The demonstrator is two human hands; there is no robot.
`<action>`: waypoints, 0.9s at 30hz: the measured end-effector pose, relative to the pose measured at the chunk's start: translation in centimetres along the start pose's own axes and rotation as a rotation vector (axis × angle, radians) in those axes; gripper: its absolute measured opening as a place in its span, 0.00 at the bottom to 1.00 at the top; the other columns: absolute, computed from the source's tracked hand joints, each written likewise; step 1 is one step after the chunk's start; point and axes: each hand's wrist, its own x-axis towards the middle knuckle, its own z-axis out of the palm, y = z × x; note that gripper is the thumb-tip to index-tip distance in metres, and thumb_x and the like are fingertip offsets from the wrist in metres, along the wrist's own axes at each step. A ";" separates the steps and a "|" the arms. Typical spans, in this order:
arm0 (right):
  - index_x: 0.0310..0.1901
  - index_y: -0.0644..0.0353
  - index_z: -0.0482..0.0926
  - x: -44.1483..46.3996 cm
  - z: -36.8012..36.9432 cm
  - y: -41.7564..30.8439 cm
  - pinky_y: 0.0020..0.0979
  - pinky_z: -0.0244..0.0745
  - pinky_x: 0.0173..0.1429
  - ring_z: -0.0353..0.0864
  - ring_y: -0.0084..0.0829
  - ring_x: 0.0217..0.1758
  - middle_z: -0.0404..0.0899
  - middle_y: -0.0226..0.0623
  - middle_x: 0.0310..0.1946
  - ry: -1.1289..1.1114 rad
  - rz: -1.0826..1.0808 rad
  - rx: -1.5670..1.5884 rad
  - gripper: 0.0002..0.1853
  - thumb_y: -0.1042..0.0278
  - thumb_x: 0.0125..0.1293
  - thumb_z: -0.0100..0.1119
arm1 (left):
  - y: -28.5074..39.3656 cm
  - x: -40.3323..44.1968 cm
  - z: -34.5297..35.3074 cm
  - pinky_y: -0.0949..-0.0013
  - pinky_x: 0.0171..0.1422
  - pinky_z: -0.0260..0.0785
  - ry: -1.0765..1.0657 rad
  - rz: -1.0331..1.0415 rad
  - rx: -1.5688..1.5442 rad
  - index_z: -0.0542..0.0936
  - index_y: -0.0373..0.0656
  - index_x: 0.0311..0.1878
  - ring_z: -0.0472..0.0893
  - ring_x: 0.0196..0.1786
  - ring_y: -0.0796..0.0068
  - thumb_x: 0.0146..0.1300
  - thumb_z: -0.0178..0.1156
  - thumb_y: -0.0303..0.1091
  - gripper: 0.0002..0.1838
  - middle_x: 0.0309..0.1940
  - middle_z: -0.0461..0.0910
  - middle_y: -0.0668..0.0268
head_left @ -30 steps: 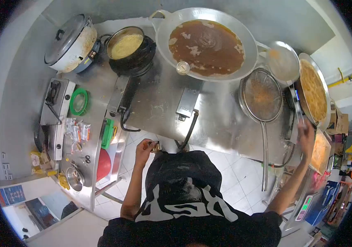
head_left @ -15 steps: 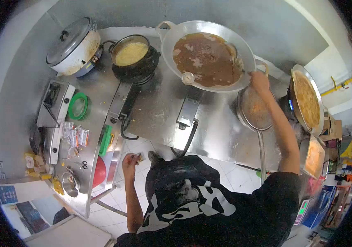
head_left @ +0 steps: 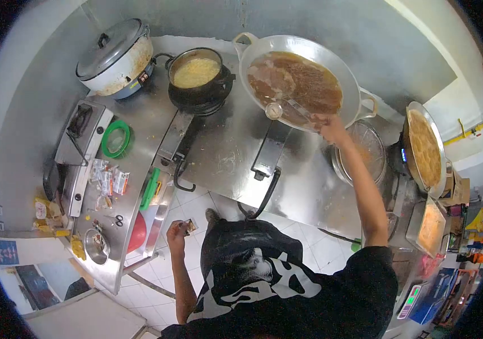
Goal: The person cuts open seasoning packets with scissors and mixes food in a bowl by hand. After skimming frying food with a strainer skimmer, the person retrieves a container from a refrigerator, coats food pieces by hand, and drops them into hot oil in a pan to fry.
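Note:
My right hand (head_left: 331, 129) is closed around the handle of a metal utensil (head_left: 297, 106) at the front right of a wide metal wok (head_left: 350, 93). The utensil's far end reaches into the brown liquid (head_left: 315, 70), so its shape is unclear. A round dial (head_left: 273, 111) sits at the wok's front rim. Low on the left, away from the counter, my left hand (head_left: 176, 233) pinches a small packet-like piece (head_left: 190, 226), too small to name surely. Under my right forearm a round mesh strainer (head_left: 368, 148) lies on the counter, partly covered.
A dark pot (head_left: 196, 72) of yellowish contents stands on a burner left of the wok. Another pan (head_left: 425, 147) with tan liquid is at right, near a tray (head_left: 429, 226). At left are a lidded cooker (head_left: 111, 68), a portable stove (head_left: 83, 147) and a green-rimmed sieve (head_left: 116, 139).
My right hand has moved left and slightly toward me along the wok's rim. The utensil has swung from the right side toward the front middle. My left hand stays low, still pinching the small piece.

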 end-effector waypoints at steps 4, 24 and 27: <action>0.54 0.54 0.80 0.1 0.4 0.5 0.23 0.58 0.15 0.63 0.16 0.13 0.76 0.28 0.22 -0.026 0.097 0.125 0.21 0.65 0.57 0.64 | 0.5 0.5 0.0 0.76 0.33 0.70 -0.007 0.013 0.013 0.78 0.42 0.39 0.76 0.32 0.82 0.64 0.60 0.32 0.04 0.29 0.78 0.71; 0.57 0.50 0.78 -14.3 -16.7 10.1 0.28 0.70 0.29 0.75 0.21 0.26 0.83 0.31 0.33 0.417 -0.207 -0.259 0.21 0.67 0.60 0.63 | 1.0 2.0 3.0 0.78 0.33 0.70 -0.144 -0.010 0.148 0.78 0.43 0.38 0.75 0.31 0.83 0.63 0.61 0.33 0.05 0.28 0.76 0.72; 0.57 0.50 0.78 -19.1 -18.0 9.0 0.35 0.74 0.39 0.81 0.33 0.31 0.84 0.41 0.35 0.604 -0.164 -0.509 0.21 0.66 0.60 0.62 | -0.3 3.2 3.5 0.78 0.33 0.70 -0.123 -0.057 0.138 0.78 0.43 0.38 0.75 0.31 0.84 0.63 0.62 0.33 0.05 0.29 0.77 0.73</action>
